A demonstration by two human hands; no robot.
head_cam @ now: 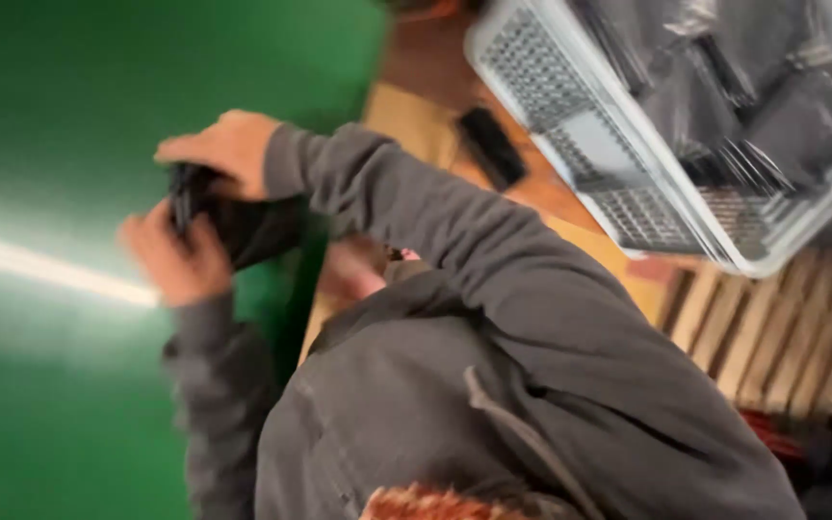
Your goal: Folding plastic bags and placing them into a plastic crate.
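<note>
Packages I see: dark grey shiny plastic bags (724,87), blurred, piled in the white perforated crate (570,135) at upper right, over the bench (416,125). No labels, signs or screens I can make out.

Bright, heavily motion-blurred, with glare streaking the left edge.

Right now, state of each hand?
Left hand: closed on one end of the black bundle.
Right hand: gripping the top of the same bundle.
Blur hides what the bundle is.
</note>
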